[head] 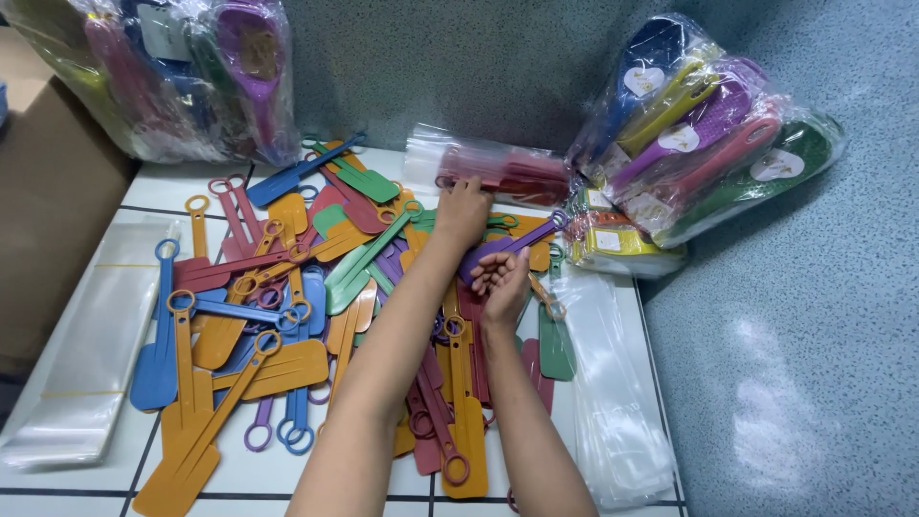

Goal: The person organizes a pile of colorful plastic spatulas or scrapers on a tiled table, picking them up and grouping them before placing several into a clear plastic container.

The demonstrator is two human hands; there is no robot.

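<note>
purple spatula (pixel 507 246) in right hand (pixel 500 280) fingers; left hand (pixel 462 211) fingers down on pile (pixel 287 306)

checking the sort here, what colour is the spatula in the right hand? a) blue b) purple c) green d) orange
b: the right hand grips a purple spatula with a ring-ended handle pointing up to the right, while the left hand reaches further back over the mixed pile.
</note>
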